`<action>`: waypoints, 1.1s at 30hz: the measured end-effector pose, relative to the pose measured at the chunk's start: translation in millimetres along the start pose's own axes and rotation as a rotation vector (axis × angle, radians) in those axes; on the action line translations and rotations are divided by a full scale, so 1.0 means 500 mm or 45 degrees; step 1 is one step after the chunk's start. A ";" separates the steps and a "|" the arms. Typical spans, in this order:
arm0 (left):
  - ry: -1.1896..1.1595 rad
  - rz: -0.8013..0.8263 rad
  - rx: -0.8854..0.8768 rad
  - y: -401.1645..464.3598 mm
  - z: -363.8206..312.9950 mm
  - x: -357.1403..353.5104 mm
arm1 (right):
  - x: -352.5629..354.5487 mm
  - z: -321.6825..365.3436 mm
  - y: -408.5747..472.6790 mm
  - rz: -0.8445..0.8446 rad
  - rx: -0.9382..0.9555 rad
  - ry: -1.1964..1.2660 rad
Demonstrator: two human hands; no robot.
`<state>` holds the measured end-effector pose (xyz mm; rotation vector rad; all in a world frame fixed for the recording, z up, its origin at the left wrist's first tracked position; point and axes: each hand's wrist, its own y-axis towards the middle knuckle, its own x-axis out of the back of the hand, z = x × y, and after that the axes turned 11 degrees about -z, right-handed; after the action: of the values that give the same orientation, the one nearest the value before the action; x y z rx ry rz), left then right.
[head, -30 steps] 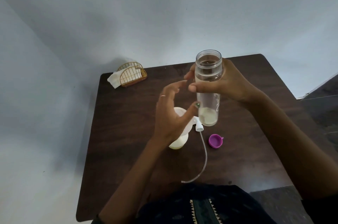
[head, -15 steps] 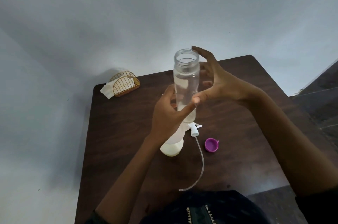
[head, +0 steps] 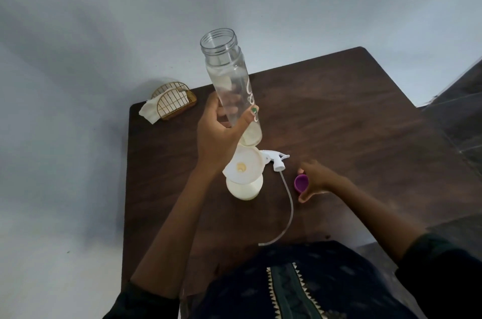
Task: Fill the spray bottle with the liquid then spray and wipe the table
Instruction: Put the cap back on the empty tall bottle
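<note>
My left hand grips a tall clear bottle around its lower half and holds it up over the dark wooden table. The bottle's mouth is uncapped and a little pale liquid sits in its bottom. Just below it stands the cream spray bottle with a white funnel in its neck. The white spray head lies beside it, and its thin tube trails toward me. My right hand is down on the table, thumb and fingers curled round the purple cap.
A gold wire holder with white napkins stands at the table's far left corner. A pale wall runs behind and left of the table. A dark floor shows on the right. My dark patterned clothing covers the near edge.
The clear bottle passed from my right hand into my left hand, which lifted it higher. My right hand dropped to the table and closed round the purple cap.
</note>
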<state>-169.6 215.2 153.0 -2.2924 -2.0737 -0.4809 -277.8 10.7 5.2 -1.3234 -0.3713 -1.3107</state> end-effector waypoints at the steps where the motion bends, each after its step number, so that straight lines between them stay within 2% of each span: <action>1: 0.001 0.000 0.005 0.000 0.001 0.001 | -0.010 0.001 0.001 -0.047 0.003 -0.022; 7: 0.014 0.018 0.016 0.002 -0.003 0.000 | 0.005 0.004 0.013 -0.151 -0.011 -0.095; 9: 0.012 0.004 0.002 0.004 -0.006 0.001 | 0.055 0.014 0.016 -0.286 -0.024 -0.006; 12: -0.006 -0.012 0.004 0.011 -0.009 -0.003 | 0.172 0.053 0.015 -0.572 0.088 0.367; 16: -0.009 -0.014 -0.010 0.026 -0.022 -0.010 | 0.351 0.159 -0.011 -0.887 0.302 1.076; 18: -0.001 -0.024 -0.024 0.037 -0.032 -0.013 | 0.432 0.223 -0.042 -0.961 0.440 1.356; 21: 0.024 -0.030 -0.071 0.051 -0.045 -0.016 | 0.519 0.300 -0.089 -0.905 0.678 1.521; 23: 0.046 -0.034 -0.107 0.060 -0.052 -0.013 | 0.555 0.339 -0.108 -0.842 0.837 1.497; 26: 0.070 -0.039 -0.143 0.071 -0.059 -0.010 | 0.580 0.379 -0.116 -0.813 0.969 1.261; 29: 0.088 -0.054 -0.149 0.079 -0.061 -0.002 | 0.592 0.400 -0.116 -0.801 1.011 1.043; 33: 0.124 -0.054 -0.163 0.083 -0.064 0.011 | 0.607 0.407 -0.111 -0.656 0.988 0.795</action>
<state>-135.7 208.8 192.9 -2.2441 -2.1071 -0.7321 -135.4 52.7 343.5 -0.1399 -0.7087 -1.6770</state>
